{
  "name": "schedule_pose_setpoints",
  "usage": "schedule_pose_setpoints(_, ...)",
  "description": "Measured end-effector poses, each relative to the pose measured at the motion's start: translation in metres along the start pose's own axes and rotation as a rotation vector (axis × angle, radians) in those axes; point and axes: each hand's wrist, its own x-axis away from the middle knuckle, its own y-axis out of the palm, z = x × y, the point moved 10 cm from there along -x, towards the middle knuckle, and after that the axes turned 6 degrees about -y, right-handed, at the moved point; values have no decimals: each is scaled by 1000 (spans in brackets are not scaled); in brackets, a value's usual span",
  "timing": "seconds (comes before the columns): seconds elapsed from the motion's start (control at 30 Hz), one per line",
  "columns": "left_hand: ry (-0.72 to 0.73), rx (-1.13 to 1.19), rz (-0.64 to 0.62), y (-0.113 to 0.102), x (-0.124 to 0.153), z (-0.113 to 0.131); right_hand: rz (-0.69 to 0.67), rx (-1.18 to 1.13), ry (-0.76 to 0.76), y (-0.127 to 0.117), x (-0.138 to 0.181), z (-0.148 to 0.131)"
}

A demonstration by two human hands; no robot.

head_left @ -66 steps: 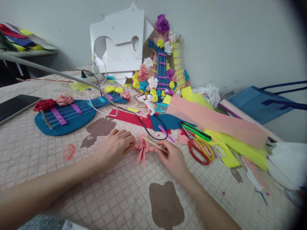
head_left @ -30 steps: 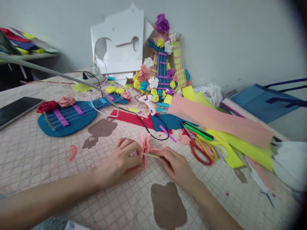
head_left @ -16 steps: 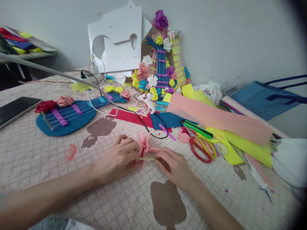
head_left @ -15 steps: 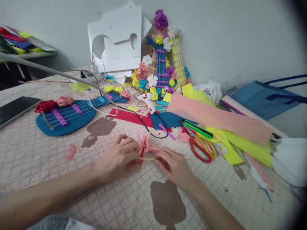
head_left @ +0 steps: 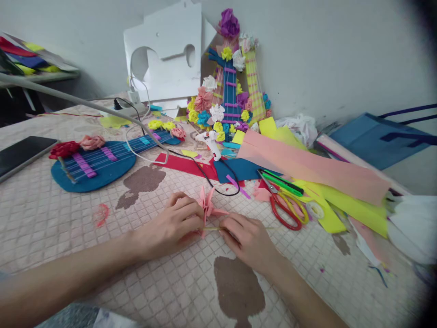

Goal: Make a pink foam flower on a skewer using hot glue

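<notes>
My left hand (head_left: pixel 180 222) is closed at the base of a pink paper flower (head_left: pixel 207 206), whose pointed petals stick up and out to the right. Between both hands runs a thin yellowish strip (head_left: pixel 212 228), pulled straight. The fingers of my right hand (head_left: pixel 244 234) pinch it, and a faint length seems to continue past that hand to the right. Whether it is a stick or a band I cannot tell. The fingertips of my left hand are partly hidden behind the knuckles.
Red-and-yellow-handled scissors (head_left: pixel 286 212), a green cutter (head_left: pixel 283 181) and a tape roll (head_left: pixel 314 210) lie right. A white glue gun (head_left: pixel 210 142) with a black cord lies ahead. Left are a blue paper guitar (head_left: pixel 99 171) and a phone (head_left: pixel 25 155). Pink paper (head_left: pixel 307 161) lies at right.
The strip between my hands looks thinner than before and sits slightly lower. My left fingers have shifted a little right over the flower's base, and the flower has turned slightly.
</notes>
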Motion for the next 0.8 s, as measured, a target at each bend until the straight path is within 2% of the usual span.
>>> schedule_pose_setpoints(0.23,35,3,-75,6,0,4,4,-5,-8,2,-1,-1)
schedule_pose_setpoints(0.6,14,-72,-89,8,0,-2,29,1,-9,2,0,-2)
schedule_pose_setpoints(0.8,28,-90,-80,8,1,-1,-2,-24,6,9,1,-3)
